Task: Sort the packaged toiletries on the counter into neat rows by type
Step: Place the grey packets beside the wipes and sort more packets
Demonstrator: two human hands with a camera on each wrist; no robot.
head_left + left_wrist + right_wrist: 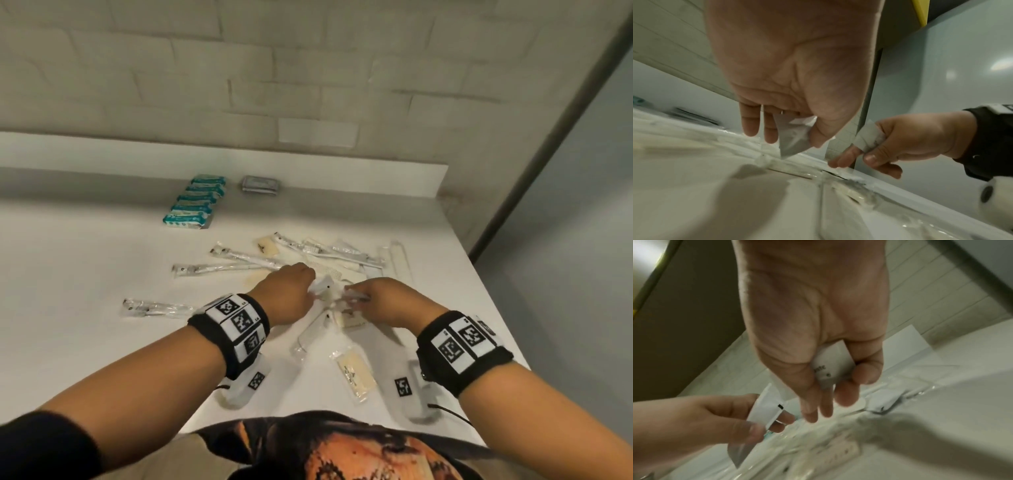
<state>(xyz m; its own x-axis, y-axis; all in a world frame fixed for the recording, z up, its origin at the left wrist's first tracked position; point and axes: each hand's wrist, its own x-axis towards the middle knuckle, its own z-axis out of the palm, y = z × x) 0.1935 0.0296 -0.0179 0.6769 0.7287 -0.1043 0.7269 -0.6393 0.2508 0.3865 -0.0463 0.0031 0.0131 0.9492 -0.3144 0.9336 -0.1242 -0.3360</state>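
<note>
Over the pile of loose toiletries in the middle of the white counter [85,260], my left hand [308,286] pinches a small white sachet [322,285] between thumb and fingers. The left wrist view shows that sachet [795,139] hanging from the pinch just above the counter. Close beside it, my right hand [356,297] grips another white sachet [352,294], seen printed and curled into the fingers in the right wrist view [832,368]. The two hands are almost touching. Clear-wrapped toothbrushes [246,261] and cream packets [354,373] lie scattered around them.
A neat row of teal packets [195,202] lies at the back by the wall ledge, with a stack of grey packets [259,185] to its right. One wrapped toothbrush [154,307] lies alone at the left. The counter's right edge [479,274] runs close to the pile.
</note>
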